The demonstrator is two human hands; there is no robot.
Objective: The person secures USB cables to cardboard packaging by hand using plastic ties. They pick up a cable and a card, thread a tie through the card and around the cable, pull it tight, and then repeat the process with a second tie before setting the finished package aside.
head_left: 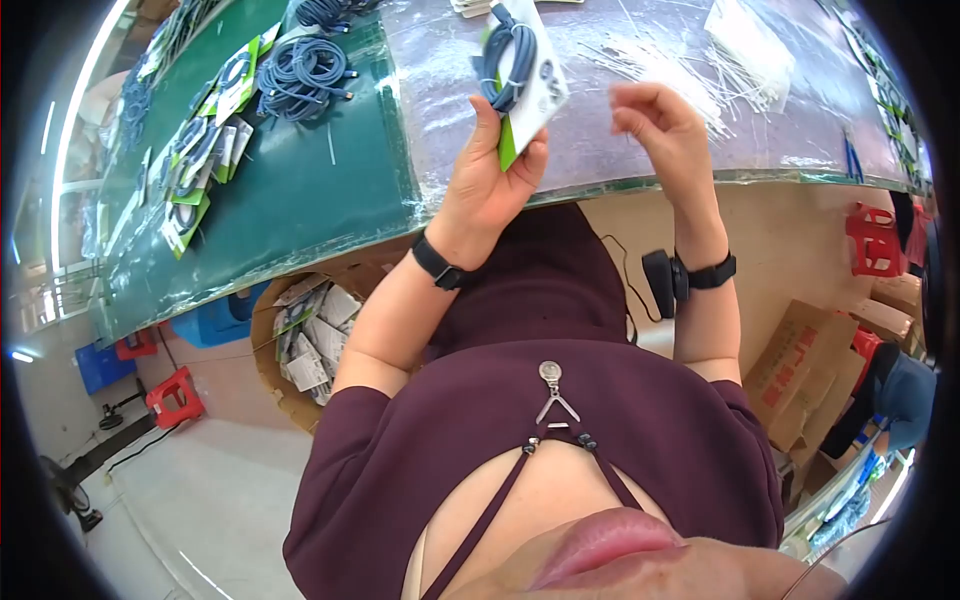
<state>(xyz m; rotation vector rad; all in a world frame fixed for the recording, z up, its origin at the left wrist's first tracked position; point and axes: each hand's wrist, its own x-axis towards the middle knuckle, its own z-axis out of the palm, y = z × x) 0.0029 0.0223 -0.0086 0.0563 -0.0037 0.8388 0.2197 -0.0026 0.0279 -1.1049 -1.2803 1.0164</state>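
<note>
My left hand point(492, 180) grips the lower end of a white and green packaging card point(541, 85), held up above the table's front part. A coiled dark blue cable point(510, 62) lies against the card, with a light tie around it. To the right, my right hand point(668, 130) is raised over the table edge. Its thumb and fingers curl toward each other in a pinch, slightly blurred; anything between the tips is too small to make out. Just beyond it, thin white ties point(665, 75) are spread on the clear-covered tabletop.
Bundled blue cables point(300, 78) and carded cables point(205, 160) lie on the green mat point(350, 180) at left. A clear bag point(750, 55) holds more ties. Below stand a round bin point(268, 345) of cards, red stools point(873, 240) and a cardboard box point(800, 365). Another person point(905, 390) is at right.
</note>
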